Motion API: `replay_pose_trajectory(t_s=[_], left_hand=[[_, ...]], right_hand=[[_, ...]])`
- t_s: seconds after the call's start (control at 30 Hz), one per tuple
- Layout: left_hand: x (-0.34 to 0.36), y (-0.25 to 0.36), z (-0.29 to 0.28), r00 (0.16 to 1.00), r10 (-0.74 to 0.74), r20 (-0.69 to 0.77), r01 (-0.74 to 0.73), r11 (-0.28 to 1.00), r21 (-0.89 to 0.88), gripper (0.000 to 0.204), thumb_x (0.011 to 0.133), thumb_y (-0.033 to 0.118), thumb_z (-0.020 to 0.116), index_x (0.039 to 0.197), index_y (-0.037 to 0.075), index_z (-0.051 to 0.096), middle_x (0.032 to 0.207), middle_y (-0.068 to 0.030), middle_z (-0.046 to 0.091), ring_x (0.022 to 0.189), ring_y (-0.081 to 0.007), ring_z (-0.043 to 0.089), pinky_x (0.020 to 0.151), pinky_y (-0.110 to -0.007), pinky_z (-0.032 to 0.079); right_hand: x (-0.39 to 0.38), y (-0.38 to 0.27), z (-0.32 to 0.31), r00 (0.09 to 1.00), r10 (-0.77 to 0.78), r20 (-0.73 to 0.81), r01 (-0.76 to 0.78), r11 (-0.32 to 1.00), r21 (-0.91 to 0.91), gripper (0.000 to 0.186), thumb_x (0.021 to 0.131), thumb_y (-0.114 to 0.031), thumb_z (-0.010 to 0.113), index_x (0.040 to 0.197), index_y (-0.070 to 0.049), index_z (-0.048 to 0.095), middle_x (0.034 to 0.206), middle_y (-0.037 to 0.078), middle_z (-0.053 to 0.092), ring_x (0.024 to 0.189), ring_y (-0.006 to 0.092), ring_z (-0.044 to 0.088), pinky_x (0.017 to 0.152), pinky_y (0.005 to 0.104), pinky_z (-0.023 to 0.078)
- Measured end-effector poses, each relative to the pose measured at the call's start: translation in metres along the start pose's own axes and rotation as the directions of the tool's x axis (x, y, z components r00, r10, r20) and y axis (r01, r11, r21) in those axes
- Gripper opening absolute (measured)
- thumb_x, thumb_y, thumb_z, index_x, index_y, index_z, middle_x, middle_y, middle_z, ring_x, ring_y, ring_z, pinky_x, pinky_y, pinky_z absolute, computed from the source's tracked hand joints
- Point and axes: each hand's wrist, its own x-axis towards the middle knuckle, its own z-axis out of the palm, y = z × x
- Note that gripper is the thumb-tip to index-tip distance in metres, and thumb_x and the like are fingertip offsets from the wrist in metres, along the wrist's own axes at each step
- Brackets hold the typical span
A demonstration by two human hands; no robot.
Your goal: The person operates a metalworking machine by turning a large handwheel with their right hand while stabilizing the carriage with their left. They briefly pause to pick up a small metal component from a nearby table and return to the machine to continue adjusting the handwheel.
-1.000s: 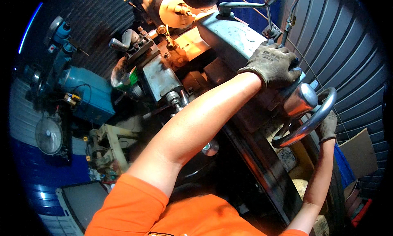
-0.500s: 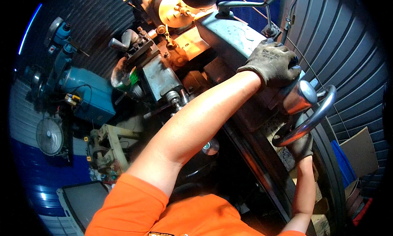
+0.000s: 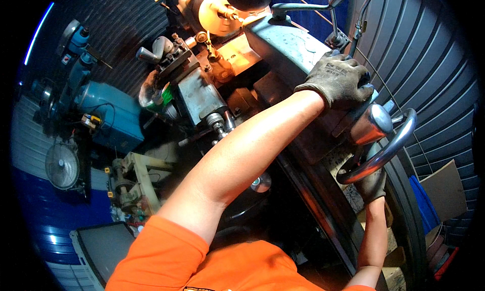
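Observation:
My gloved left hand (image 3: 337, 80) lies over the top of the pale grey tailstock (image 3: 283, 38) of a lathe, fingers bent over its far edge. My left arm crosses the view in front of the machine. At the lower right, my gloved right hand (image 3: 373, 184) is behind the curved rim of a shiny metal handwheel (image 3: 380, 165). The rim and shadow hide most of its fingers, so its grip cannot be made out. Between the hands, a rounded metal cylinder end (image 3: 378, 118) sticks out of the tailstock. A bent lever (image 3: 308, 7) rises from the tailstock's far end.
Lamplight falls on the lathe chuck (image 3: 217, 14) at the top. Left of the tailstock are the tool post (image 3: 166, 51) and the cross slide (image 3: 199, 96). A blue machine (image 3: 108, 111) and a fan (image 3: 61, 164) stand far left. Corrugated wall (image 3: 419, 63) borders the right.
The view has shifted slightly. My right hand sits a little lower behind the handwheel rim. My left hand stays on the tailstock.

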Motion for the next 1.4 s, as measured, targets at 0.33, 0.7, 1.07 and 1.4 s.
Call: replay_pose_trajectory(t_s=[0.33, 0.7, 1.07, 1.4], left_hand=[[0.000, 0.002, -0.003, 1.000, 0.002, -0.017, -0.002, 1.000, -0.018, 0.053, 0.088, 0.055, 0.056, 0.118, 0.014, 0.073, 0.122, -0.0128, 0.068, 0.119, -0.0285, 0.063, 0.107, -0.043, 0.042], [0.000, 0.003, -0.005, 1.000, -0.005, -0.012, 0.005, 1.000, -0.015, 0.052, 0.089, 0.055, 0.056, 0.117, 0.015, 0.073, 0.122, -0.0125, 0.069, 0.120, -0.0279, 0.063, 0.108, -0.045, 0.040], [-0.002, 0.003, -0.003, 0.999, 0.001, -0.044, -0.002, 1.000, -0.003, 0.050, 0.088, 0.054, 0.056, 0.115, 0.015, 0.074, 0.122, -0.0138, 0.068, 0.119, -0.0292, 0.063, 0.108, -0.044, 0.041], [0.000, 0.003, -0.003, 1.000, 0.001, -0.019, -0.001, 1.000, -0.001, 0.052, 0.089, 0.054, 0.055, 0.117, 0.015, 0.074, 0.124, -0.0143, 0.068, 0.121, -0.0292, 0.062, 0.107, -0.044, 0.042]], right_hand=[[-0.003, 0.000, 0.001, 0.995, -0.086, -0.051, 0.083, 0.995, -0.057, 0.020, 0.087, -0.017, 0.065, 0.106, -0.010, 0.061, 0.085, 0.017, 0.070, 0.079, 0.0385, 0.069, 0.065, 0.0475, 0.055], [-0.007, -0.001, 0.002, 0.987, -0.155, -0.042, 0.145, 0.974, -0.172, 0.007, 0.085, -0.017, 0.067, 0.089, -0.012, 0.066, 0.081, 0.016, 0.069, 0.076, 0.0390, 0.068, 0.063, 0.0480, 0.053], [-0.010, -0.010, -0.002, 0.992, -0.123, 0.007, 0.123, 0.987, -0.100, 0.007, 0.088, -0.017, 0.065, 0.091, -0.010, 0.065, 0.080, 0.017, 0.069, 0.076, 0.0394, 0.068, 0.064, 0.0480, 0.053], [-0.014, -0.009, 0.002, 0.990, -0.139, -0.002, 0.139, 0.990, -0.035, 0.017, 0.090, -0.016, 0.064, 0.106, -0.009, 0.061, 0.082, 0.018, 0.068, 0.076, 0.0411, 0.067, 0.066, 0.0489, 0.054]])
